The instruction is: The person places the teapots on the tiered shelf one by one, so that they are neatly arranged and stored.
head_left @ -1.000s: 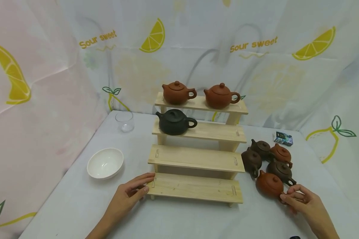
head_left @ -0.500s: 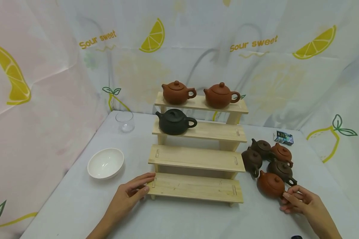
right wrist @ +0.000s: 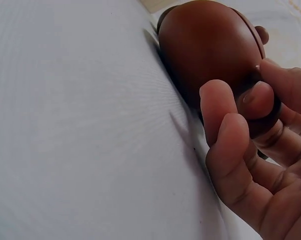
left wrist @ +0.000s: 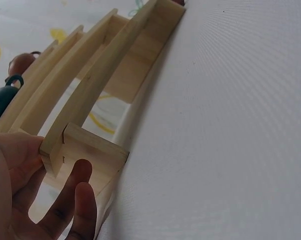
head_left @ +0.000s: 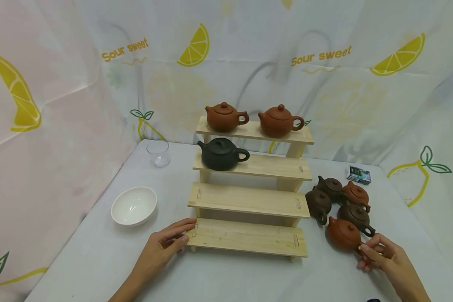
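My left hand [head_left: 159, 248] holds the left end of the lowest step of a wooden tiered stand [head_left: 249, 238]; in the left wrist view its lower fingers [left wrist: 83, 200] curl loosely beneath the board. At the right, my right hand [head_left: 388, 261] pinches the handle of a reddish-brown teapot [head_left: 341, 234], whose rounded body [right wrist: 205, 45] sits low over the white cloth. The fingers hide most of that handle. Two reddish teapots, a left one [head_left: 223, 119] and a right one [head_left: 277, 122], stand on the top step. Below them is a black teapot [head_left: 219, 156].
Close behind the held teapot cluster several others, including dark brown teapots [head_left: 318, 203] and a smaller reddish teapot [head_left: 356, 193]. A small printed box [head_left: 358, 175] lies farther back. At left are a white bowl [head_left: 134, 206] and a clear glass [head_left: 158, 154]. Printed cloth [head_left: 249, 54] walls the table.
My right hand and the teapot it pinches have shifted very slightly right. My left hand stays on the stand's end.
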Demonstrator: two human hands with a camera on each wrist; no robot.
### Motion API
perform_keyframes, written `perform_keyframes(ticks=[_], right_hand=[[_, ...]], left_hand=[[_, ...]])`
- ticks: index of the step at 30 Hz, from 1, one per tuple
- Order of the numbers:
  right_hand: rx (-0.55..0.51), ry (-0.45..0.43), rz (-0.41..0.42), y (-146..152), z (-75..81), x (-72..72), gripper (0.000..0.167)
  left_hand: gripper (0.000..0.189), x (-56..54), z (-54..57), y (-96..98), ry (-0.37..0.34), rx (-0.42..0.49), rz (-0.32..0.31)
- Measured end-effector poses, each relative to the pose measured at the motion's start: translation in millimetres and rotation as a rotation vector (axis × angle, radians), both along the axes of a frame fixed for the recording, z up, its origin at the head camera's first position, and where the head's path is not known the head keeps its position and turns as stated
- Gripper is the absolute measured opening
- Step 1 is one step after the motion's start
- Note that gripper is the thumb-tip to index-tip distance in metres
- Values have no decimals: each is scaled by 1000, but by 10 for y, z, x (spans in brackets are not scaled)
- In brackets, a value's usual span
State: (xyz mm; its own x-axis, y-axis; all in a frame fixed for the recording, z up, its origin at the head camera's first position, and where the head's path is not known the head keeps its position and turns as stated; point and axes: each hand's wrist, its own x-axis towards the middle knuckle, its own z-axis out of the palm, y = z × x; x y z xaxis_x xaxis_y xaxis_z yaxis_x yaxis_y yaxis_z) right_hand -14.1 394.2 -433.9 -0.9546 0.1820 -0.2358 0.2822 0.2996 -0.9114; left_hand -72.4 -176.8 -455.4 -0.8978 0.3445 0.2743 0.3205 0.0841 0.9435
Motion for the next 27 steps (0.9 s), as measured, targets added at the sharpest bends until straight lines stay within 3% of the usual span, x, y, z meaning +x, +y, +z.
perform_keyframes(ticks=[9,16,20,27], right_hand=[[100,37,20,-9,98,39,18],[59,77,41,-10,238,0,15],[94,72,46,-39,354,-33,17],[48,234,114,-97,540,-117,11]], left_hand=[[32,1,-32,-9,1,5,-1],[32,-3,-28,-13,3,1,-4],[32,-3,-28,-10,6,0,-3],[32,-7,-26,-3,2,5,-7]])
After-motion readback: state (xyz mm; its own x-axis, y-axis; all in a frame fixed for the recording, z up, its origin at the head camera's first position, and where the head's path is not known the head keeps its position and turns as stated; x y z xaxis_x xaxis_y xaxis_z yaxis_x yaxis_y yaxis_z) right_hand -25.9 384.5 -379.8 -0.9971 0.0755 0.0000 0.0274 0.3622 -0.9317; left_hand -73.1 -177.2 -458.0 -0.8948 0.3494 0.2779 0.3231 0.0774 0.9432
